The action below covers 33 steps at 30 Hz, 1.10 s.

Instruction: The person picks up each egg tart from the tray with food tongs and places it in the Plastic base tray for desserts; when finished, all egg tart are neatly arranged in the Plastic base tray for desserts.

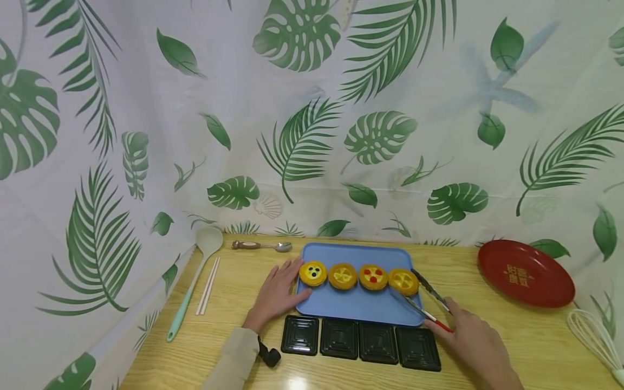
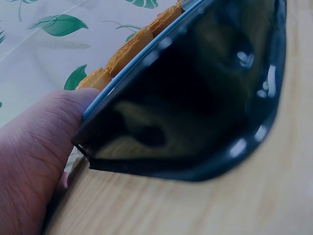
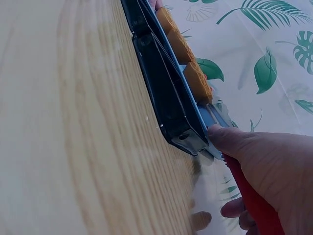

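I read pickup alignment: right hand grips red-handled metal tongs astride rightmost round golden tart; left hand, unclenched, touches blue rectangular tray. Next: even squeeze.

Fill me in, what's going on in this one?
A person's right grip holds tongs, spread on either side of the rightmost tart; whether they touch it isn't clear. The left grip rests at the left edge of the blue tray, beside the leftmost tart. All four tarts sit in a row on that tray, with four black square dishes lined up in front.
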Tool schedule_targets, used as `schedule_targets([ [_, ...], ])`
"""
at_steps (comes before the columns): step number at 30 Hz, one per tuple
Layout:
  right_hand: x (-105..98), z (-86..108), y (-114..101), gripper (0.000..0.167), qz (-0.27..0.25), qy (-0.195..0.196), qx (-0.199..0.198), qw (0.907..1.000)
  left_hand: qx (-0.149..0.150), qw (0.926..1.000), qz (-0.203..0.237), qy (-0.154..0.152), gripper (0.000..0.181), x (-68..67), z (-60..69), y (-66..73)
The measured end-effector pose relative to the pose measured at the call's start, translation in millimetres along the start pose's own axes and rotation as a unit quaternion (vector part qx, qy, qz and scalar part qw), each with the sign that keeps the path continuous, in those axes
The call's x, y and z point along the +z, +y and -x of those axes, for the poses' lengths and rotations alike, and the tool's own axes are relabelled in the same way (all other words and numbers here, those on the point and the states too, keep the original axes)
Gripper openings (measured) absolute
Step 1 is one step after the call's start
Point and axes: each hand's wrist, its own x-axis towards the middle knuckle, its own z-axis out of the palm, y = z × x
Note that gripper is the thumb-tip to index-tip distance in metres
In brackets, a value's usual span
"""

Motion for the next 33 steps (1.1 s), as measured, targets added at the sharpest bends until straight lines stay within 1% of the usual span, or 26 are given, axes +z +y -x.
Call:
schedule_targets([
  [6,-0.7,-0.2,-0.6,0.107,-0.002,-0.007,0.006,1.0,0.002,1.0,0.001,-0.002,0.091,-0.7,-0.2,-0.5],
  [13,-2.4,-0.9,-3.0,0.109,0.001,-0.014,0.015,0.9998,0.002,1.0,-0.004,-0.006,0.091,-0.6,-0.6,-1.4],
  [19,-3.9,-0.5,-3.4,0.103,-0.002,-0.017,0.017,0.9997,0.006,1.0,-0.004,-0.004,0.091,-0.7,-1.1,-1.2],
  [27,-4.0,-2.0,-4.7,0.099,0.002,-0.022,0.02,0.9996,0.0,0.9999,-0.01,-0.01,0.092,0.1,-1.1,-1.7],
  [33,-3.4,-1.7,-4.7,0.097,0.005,-0.012,0.014,0.9998,0.002,0.9999,-0.01,-0.007,0.092,-0.1,-1.1,-2.4],
])
